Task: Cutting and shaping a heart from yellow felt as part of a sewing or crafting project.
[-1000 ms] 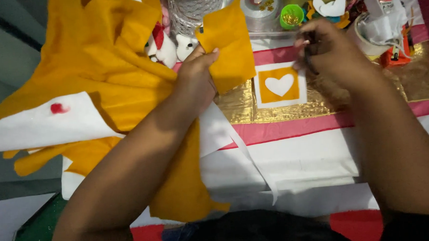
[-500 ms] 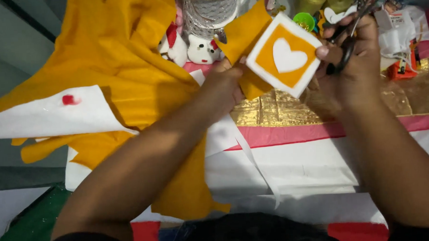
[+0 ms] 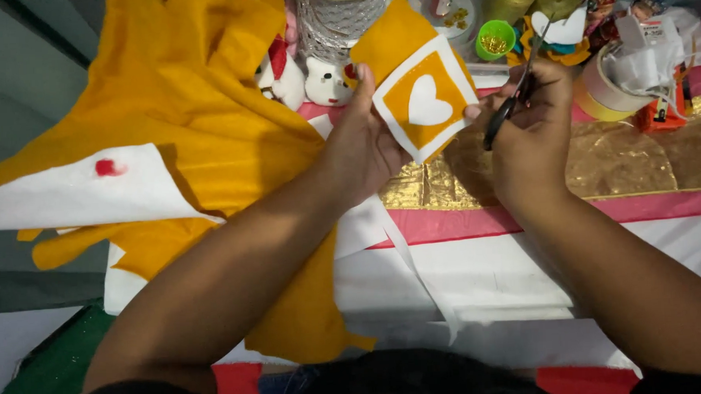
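Observation:
My left hand [image 3: 362,151] pinches the left edge of a white square card [image 3: 423,99] with an orange square and a white heart cut-out, held up over an orange felt piece [image 3: 395,34]. My right hand [image 3: 530,134] grips black-handled scissors [image 3: 511,95], blades pointing up and away, and its fingertips touch the card's right edge. Both hands are raised above a gold fabric strip [image 3: 625,165] on the work surface.
A large orange felt sheet [image 3: 180,94] with white paper [image 3: 74,193] on it lies at left. At the back stand small white toy figures [image 3: 326,80], a silver mesh roll [image 3: 335,20], a green cup of beads [image 3: 495,39], a tape roll [image 3: 602,91] and craft clutter. Pink and white cloth [image 3: 526,252] covers the near surface.
The heart card was lifted off the gold strip and is now held up between both hands. My right hand rose with the scissors and came to the card's right edge.

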